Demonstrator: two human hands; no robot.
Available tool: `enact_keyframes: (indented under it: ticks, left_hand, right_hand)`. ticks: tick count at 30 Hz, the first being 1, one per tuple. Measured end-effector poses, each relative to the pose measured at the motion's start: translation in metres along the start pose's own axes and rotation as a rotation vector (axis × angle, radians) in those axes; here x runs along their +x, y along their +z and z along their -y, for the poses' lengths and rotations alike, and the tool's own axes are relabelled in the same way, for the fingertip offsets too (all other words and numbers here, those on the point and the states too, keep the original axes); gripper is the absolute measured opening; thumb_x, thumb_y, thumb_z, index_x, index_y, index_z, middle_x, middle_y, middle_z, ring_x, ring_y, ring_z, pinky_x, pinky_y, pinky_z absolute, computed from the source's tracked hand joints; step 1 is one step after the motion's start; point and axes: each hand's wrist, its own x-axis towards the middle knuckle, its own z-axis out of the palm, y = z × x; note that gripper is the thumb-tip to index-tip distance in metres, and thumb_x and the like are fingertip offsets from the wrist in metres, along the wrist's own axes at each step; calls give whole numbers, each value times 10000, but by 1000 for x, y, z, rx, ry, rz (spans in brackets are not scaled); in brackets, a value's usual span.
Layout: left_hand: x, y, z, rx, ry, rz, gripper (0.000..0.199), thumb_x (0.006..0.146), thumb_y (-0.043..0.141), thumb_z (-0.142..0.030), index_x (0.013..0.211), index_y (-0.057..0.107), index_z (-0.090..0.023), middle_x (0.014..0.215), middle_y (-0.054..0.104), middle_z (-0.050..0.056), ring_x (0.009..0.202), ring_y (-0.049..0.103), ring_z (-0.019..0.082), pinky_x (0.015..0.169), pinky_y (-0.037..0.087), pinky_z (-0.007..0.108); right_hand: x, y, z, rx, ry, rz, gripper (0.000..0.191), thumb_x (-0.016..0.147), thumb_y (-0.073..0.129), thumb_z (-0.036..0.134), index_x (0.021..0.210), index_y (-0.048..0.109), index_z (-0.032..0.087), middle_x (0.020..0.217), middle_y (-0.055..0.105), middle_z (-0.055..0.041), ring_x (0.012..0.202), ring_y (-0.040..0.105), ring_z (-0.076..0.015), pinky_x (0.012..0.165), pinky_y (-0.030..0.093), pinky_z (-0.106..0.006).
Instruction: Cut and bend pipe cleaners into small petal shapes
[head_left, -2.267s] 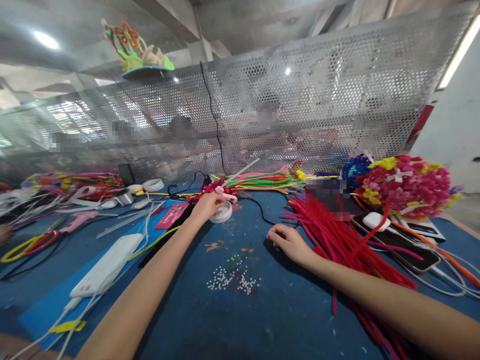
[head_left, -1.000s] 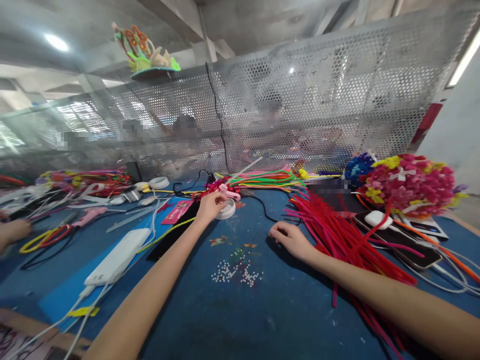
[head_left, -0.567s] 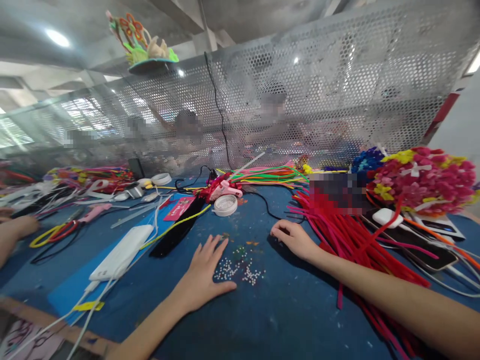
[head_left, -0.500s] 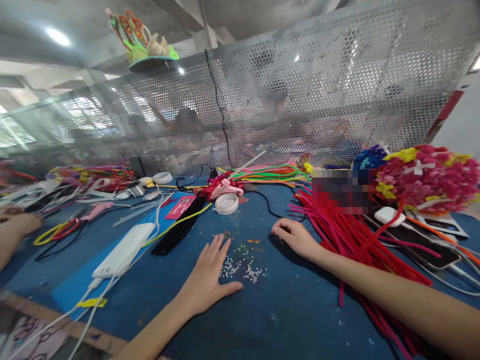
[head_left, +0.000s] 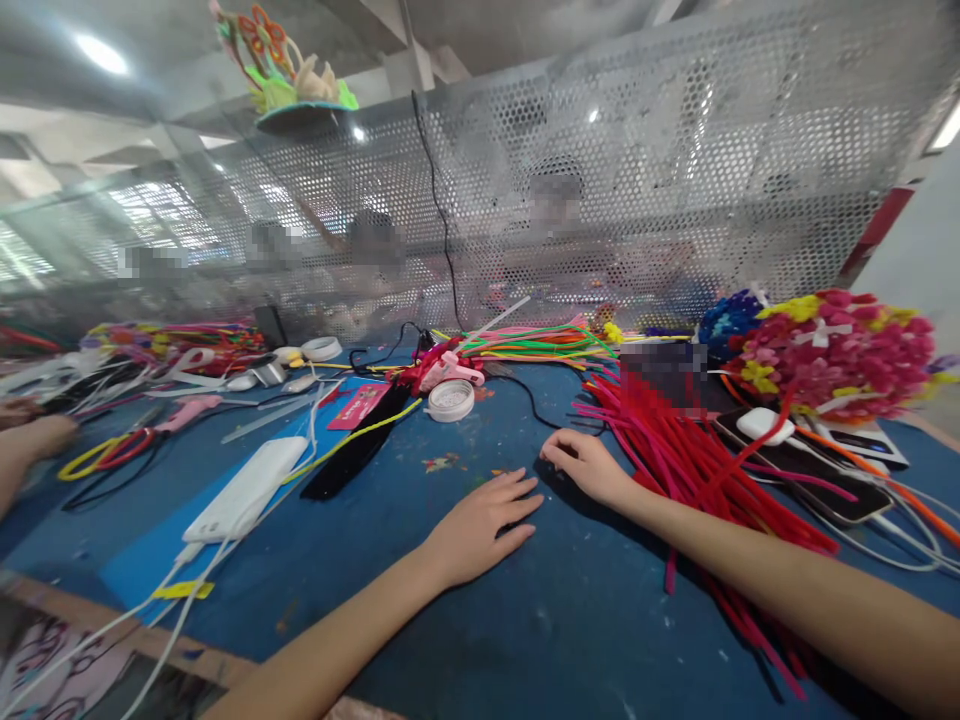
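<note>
My left hand (head_left: 484, 525) lies palm down on the blue tabletop (head_left: 570, 640), its fingers stretched and slightly apart. The small white beads seen earlier are hidden, the hand covering their spot. Just to its right rests my right hand (head_left: 585, 465), fingers curled inward; whatever they may hold is out of sight. Beyond both hands stands a white round ring-shaped thing, like a tape roll (head_left: 451, 401), beside a pink glue gun (head_left: 450, 372). Red pipe cleaners (head_left: 705, 470) run beside and under my right forearm.
A white power bank (head_left: 246, 490) with cables lies left, near scissors (head_left: 120, 452). Another person's hand (head_left: 34, 440) is at the far left edge. At right are a phone (head_left: 817, 480) and a pink flower bunch (head_left: 832, 355). A perforated metal screen (head_left: 495, 220) stands behind.
My left hand has slid right, from beside the scattered white beads to over their spot, and they are now covered. My right hand has stayed nearly in place, fingers curled.
</note>
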Motion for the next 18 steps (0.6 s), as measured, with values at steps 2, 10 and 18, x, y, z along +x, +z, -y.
enact_keyframes:
  ticks: [2, 10, 18]
  left_hand:
    - [-8, -6, 2, -31, 44, 31, 369, 907, 381, -311, 1256, 497, -282, 1343, 473, 20, 1279, 370, 182, 1067, 307, 392]
    - [-45, -20, 20, 71, -60, -14, 549, 787, 531, -508, 1291, 455, -305, 1397, 401, 58, 1301, 314, 282, 1059, 279, 462]
    - [-24, -2, 5, 164, -75, 17, 574, 846, 438, -493, 1375, 290, -328, 1473, 240, 47, 1353, 162, 295, 1073, 208, 515]
  right_hand:
    - [0, 0, 0, -3, 1, 3, 199, 813, 458, 297, 726, 585, 170, 656, 569, 2, 590, 510, -115, 558, 386, -221]
    - [0, -1, 1, -14, 1, 5, 205, 808, 463, 302, 729, 595, 167, 667, 578, -8, 603, 514, -124, 573, 384, -229]
    - [0, -1, -1, -12, -16, 16, 198, 812, 461, 294, 717, 581, 169, 678, 570, -6, 608, 514, -121, 570, 382, -224]
